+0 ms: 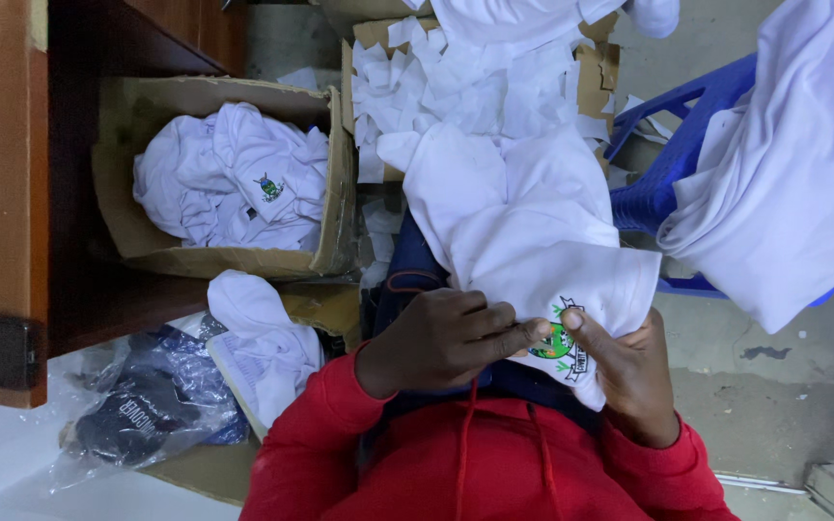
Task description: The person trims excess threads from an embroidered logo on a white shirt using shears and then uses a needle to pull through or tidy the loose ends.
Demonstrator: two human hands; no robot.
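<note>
Both hands pinch white shirt (533,241) at centre, fingers closed on its green printed logo (560,342): left hand (446,338) at 9 o'clock, right hand (629,371) at 3. Cardboard box (335,183) of shirts at 10 o'clock.

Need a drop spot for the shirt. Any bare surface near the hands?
Bare grey concrete floor right of the right hand, below the blue plastic chair. Pale patch of floor beside the clear plastic bag. Crowded: cardboard box of white shirts, box of white paper scraps, chair draped in white cloth. Left hand pinches the white logo shirt.
</note>
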